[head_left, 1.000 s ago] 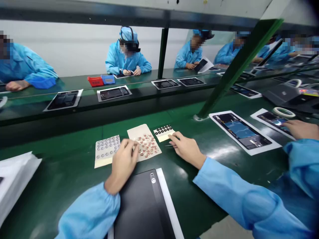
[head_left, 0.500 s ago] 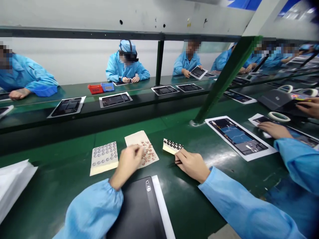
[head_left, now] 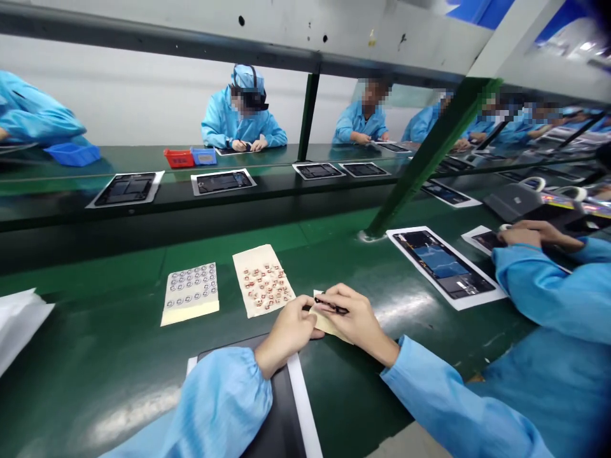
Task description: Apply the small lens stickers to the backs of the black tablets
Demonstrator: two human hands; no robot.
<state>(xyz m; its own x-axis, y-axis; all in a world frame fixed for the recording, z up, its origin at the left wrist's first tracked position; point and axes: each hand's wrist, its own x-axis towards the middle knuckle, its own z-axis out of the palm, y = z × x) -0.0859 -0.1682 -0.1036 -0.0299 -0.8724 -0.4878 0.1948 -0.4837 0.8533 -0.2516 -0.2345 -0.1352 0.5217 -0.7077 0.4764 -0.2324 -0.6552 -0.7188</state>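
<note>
In front of me my left hand (head_left: 290,332) and my right hand (head_left: 352,318) meet over a small cream sticker sheet (head_left: 329,326). My left thumb and fingers close on its left edge, and the right fingers grip its other side. Dark shapes show at the right fingertips; whether they are the sheet's black rings or a thin tool, I cannot tell. Just left lies a cream sheet with reddish-brown pieces (head_left: 263,280). Farther left is a sheet of ring stickers (head_left: 192,289). Under my left forearm rests a dark tablet-like panel (head_left: 281,413) on white backing.
A tablet assembly (head_left: 442,264) lies right of the green post (head_left: 405,172). Close on my right works a person in blue sleeves (head_left: 539,280). White sheets (head_left: 21,324) sit at the left edge. Across the bench are more people, several panels, a red bin (head_left: 179,158) and a blue bin (head_left: 204,156).
My left hand has moved right, from the sheet of reddish-brown pieces to the sticker sheet in my right hand. That sheet has tilted, and the neighbour's hands have come together.
</note>
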